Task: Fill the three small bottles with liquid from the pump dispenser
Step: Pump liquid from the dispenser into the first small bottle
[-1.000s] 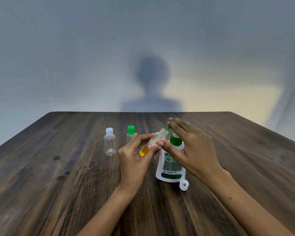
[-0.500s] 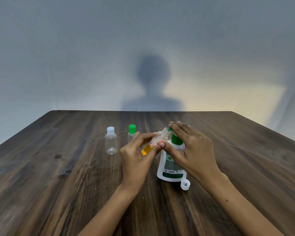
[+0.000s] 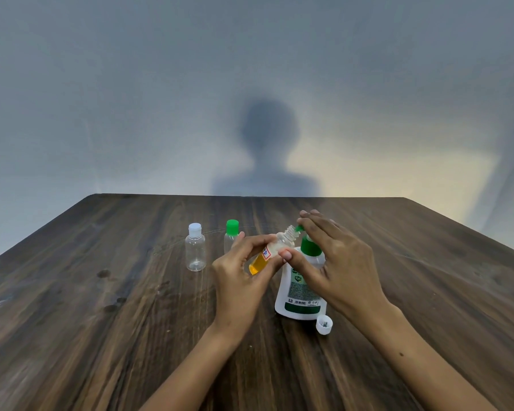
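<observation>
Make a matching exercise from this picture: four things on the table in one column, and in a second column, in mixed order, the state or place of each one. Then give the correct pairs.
Things
1. white-capped bottle
2. tilted bottle
3. pump dispenser
4. loose white cap

States or places
A. lies open side up on the table, near the dispenser's base
B. stands upright, clear and empty, farthest to the left
C. held by the left hand, partly filled with yellow liquid, mouth at the nozzle
D. stands upright with the right hand on its green pump head

Pairs: 1-B, 2-C, 3-D, 4-A
</observation>
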A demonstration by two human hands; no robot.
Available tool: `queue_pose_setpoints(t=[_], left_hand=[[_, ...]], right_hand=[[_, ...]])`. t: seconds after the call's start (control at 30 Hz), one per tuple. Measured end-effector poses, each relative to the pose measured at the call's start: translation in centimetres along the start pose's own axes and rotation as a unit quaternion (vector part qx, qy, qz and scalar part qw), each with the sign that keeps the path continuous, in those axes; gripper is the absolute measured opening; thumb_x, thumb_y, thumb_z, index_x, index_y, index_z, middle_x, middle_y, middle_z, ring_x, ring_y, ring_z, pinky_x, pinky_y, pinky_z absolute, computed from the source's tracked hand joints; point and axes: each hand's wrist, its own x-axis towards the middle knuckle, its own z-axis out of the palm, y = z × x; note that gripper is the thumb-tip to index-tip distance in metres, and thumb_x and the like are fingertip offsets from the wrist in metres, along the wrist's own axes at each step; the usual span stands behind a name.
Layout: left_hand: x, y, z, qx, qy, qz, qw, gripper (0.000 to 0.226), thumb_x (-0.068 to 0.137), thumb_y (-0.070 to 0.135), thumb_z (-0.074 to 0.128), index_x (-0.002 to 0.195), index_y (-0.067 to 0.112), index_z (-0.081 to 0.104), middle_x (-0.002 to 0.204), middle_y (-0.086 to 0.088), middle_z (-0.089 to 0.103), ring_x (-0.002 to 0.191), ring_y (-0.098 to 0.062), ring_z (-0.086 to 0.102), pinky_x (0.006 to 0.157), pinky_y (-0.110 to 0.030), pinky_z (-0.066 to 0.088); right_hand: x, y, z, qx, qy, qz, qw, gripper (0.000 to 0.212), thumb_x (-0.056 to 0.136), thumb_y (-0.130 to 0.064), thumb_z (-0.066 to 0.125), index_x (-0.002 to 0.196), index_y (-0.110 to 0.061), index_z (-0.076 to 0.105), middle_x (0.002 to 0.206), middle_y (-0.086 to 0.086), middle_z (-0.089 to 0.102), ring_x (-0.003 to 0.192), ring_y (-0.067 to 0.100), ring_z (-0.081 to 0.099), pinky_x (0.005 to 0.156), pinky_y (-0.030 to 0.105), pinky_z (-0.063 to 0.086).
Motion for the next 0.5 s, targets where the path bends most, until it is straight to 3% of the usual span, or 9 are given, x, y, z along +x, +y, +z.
queue_pose_setpoints(t=[0.27, 0.5], left_hand=[[-0.03, -0.13, 0.24, -0.006, -0.004, 0.010, 1.000, 0.034, 0.081, 0.043, 0.068, 0.104, 0.019, 0.070, 0.099, 0.016, 0.071, 0.092, 0.000, 0.068, 0.092, -0.056, 0.051], [-0.15, -0.32, 0.12, -0.002, 0.002, 0.010, 1.000, 0.041, 0.080, 0.047, 0.068, 0.104, 0.013, 0.072, 0.099, 0.012, 0.073, 0.093, -0.001, 0.069, 0.092, -0.055, 0.052]], right_hand=[[-0.38, -0.33, 0.40, -0.008, 0.017, 0.011, 1.000, 0.084, 0.089, -0.074, 0.022, 0.112, -0.008, 0.068, 0.118, 0.004, 0.067, 0.113, 0.021, 0.061, 0.089, 0.030, 0.046], [0.20, -0.43, -0.12, -0.002, 0.027, 0.009, 1.000, 0.081, 0.090, -0.073, 0.022, 0.112, -0.011, 0.068, 0.117, 0.002, 0.067, 0.108, 0.020, 0.062, 0.083, 0.024, 0.044]])
